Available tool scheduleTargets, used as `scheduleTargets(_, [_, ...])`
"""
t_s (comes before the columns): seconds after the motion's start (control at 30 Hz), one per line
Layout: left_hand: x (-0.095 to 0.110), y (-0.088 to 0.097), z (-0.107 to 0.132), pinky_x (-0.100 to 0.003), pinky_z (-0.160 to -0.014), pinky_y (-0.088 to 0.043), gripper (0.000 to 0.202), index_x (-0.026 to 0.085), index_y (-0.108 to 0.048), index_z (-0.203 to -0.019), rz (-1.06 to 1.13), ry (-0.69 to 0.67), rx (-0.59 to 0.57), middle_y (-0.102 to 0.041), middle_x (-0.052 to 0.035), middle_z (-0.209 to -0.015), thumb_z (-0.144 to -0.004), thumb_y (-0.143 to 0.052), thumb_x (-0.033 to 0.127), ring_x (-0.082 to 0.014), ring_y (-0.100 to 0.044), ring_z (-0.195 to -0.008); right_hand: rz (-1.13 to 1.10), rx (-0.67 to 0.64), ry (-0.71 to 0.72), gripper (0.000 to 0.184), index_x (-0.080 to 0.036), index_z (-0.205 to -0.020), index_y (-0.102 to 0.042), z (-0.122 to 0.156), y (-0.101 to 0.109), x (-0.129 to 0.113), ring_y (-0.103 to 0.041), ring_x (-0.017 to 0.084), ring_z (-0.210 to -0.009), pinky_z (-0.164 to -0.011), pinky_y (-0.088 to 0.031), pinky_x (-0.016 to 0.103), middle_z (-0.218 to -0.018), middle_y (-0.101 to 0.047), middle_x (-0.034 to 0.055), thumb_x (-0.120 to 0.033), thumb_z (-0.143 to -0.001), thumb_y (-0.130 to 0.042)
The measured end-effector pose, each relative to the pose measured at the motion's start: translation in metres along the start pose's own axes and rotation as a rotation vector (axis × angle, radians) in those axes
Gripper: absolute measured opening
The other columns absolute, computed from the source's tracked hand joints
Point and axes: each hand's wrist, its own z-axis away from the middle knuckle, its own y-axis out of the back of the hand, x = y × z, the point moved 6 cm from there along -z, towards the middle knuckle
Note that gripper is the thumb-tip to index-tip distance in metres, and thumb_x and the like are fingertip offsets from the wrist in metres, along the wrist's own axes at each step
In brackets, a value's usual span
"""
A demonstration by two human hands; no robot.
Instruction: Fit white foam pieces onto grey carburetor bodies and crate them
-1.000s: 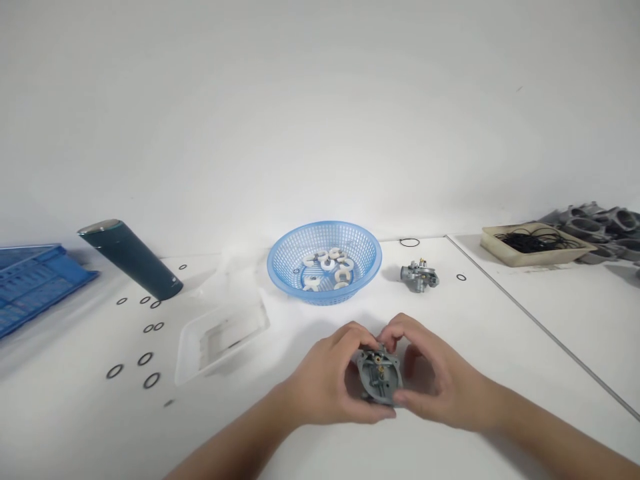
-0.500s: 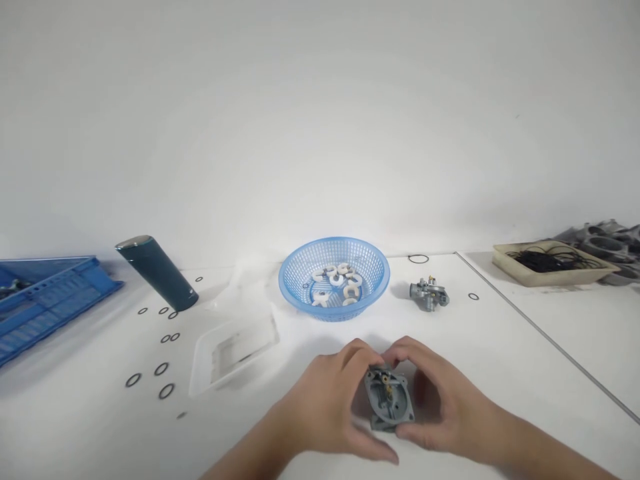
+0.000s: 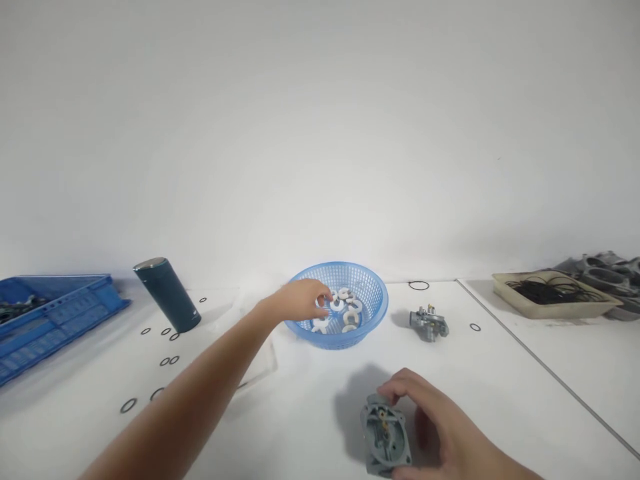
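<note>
My right hand (image 3: 430, 420) grips a grey metal carburettor body (image 3: 386, 437) low in the view, its open face toward me. My left hand (image 3: 300, 301) is stretched out over the near left rim of a blue plastic basket (image 3: 370, 287). Its fingers are curled among the white horseshoe-shaped pieces (image 3: 345, 308) inside; whether they hold one is hidden. A second small carburettor (image 3: 429, 322) stands on the white table to the right of the basket.
Several black O-rings (image 3: 167, 361) lie at the left near a dark green cylinder (image 3: 167, 295) and a blue crate (image 3: 55, 313). A clear tray (image 3: 263, 363) sits partly under my left arm. At the right are a beige tray of black rings (image 3: 550, 293) and grey castings (image 3: 605, 263).
My left hand let go of the carburettor body and reached forward into the blue basket. My right hand kept the body, which now sits lower in view. The camera tilted up.
</note>
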Motion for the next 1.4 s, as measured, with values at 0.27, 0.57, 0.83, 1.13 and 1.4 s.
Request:
scheduleTargets(0.27, [-0.029,-0.062,-0.057,-0.046,-0.098,-0.069,0.035,0.017,-0.073,-0.132,-0.122,0.162,-0.428,-0.077,-0.0097,-0.129,-0.107,-0.079,0.04,-0.0248,-0.077,-0.112,0.011,0.011,-0.057,0.07,-0.036,-0.13,-0.075,-0.002,-0.001,-0.002,-0.066,0.023,-0.091,-0.069,-0.051,0.028,-0.121,-0.068,0.0025,-0.026,-0.066,-0.102])
scheduleTargets(0.57, [-0.045,-0.052,-0.043,-0.044,-0.095,-0.068,0.038,0.018,-0.072,-0.133,-0.025,0.107,-0.259,-0.075,-0.0094,-0.129,-0.107,-0.077,0.044,-0.0237,-0.076,-0.108,0.045,-0.021,-0.08,0.071,-0.035,-0.134,-0.074,-0.002,0.001,-0.006,-0.068,0.024,-0.089,-0.07,-0.056,0.029,-0.123,-0.069,0.004,-0.026,-0.069,-0.101])
scheduleTargets(0.83, [-0.048,-0.04,-0.051,-0.05,-0.105,-0.065,0.035,0.017,-0.074,-0.128,-0.087,0.082,-0.083,-0.076,-0.0102,-0.131,-0.107,-0.077,0.045,-0.0263,-0.074,-0.118,0.025,0.015,-0.064,0.065,-0.035,-0.129,-0.073,0.0,-0.003,-0.002,-0.064,0.019,-0.078,-0.062,-0.05,0.026,-0.117,-0.069,0.0022,-0.025,-0.07,-0.097])
scheduleTargets(1.13, [-0.036,-0.017,-0.029,-0.045,-0.096,-0.065,0.041,0.018,-0.067,-0.137,-0.031,0.1,0.209,-0.07,-0.0106,-0.136,-0.107,-0.075,0.044,-0.0238,-0.071,-0.109,0.043,0.001,-0.072,0.069,-0.037,-0.129,-0.073,-0.001,-0.001,-0.007,-0.069,0.028,-0.101,-0.081,-0.056,0.031,-0.121,-0.07,0.002,-0.023,-0.067,-0.1])
scheduleTargets(1.4, [0.04,-0.016,0.063,-0.048,-0.095,-0.063,0.031,0.019,-0.048,-0.144,0.171,-0.048,0.369,-0.054,-0.017,-0.145,-0.117,-0.043,0.033,-0.0186,-0.064,-0.083,0.029,0.034,-0.053,0.073,-0.04,-0.133,-0.073,0.001,-0.005,0.006,-0.067,0.027,-0.097,-0.078,-0.055,0.033,-0.119,-0.068,0.0021,-0.033,-0.067,-0.103])
